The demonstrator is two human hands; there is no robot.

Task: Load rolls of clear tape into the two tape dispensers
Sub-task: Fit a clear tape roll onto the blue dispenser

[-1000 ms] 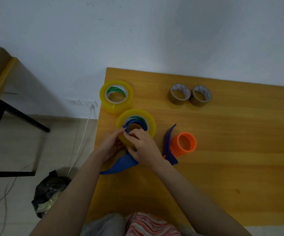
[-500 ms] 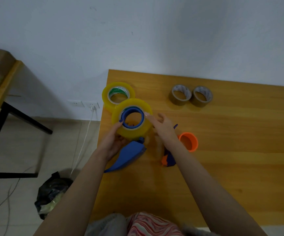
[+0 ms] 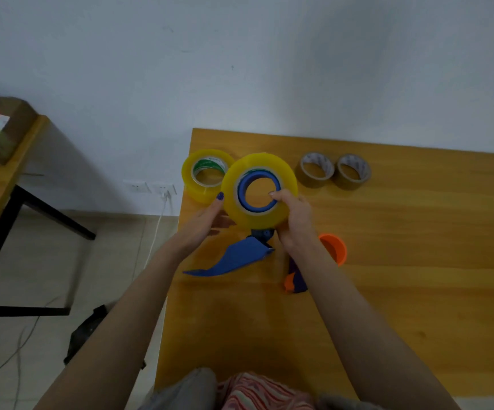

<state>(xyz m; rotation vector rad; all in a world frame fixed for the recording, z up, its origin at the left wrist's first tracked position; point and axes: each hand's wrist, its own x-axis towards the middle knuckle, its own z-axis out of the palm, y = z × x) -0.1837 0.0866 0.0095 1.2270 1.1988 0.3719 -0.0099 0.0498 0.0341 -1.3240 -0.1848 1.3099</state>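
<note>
Yellowish tape roll (image 3: pixel 287 184) sits on the blue dispenser (image 3: pixel 234 258) hub, lifted over the desk's (image 3: pixel 388 291) left edge. Left hand (image 3: pixel 207 220) grips its side; right hand (image 3: pixel 294 220) curls into the core. Step looks like seating roll one. Next: press it home, then load the orange dispenser (image 3: pixel 333 250).

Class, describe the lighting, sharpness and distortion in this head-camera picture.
Head view: dim, flat light, no glare on the tape roll; soft shadows mottle the wall; detail slightly soft throughout; wide lens stretches the forearms at the bottom.
</note>
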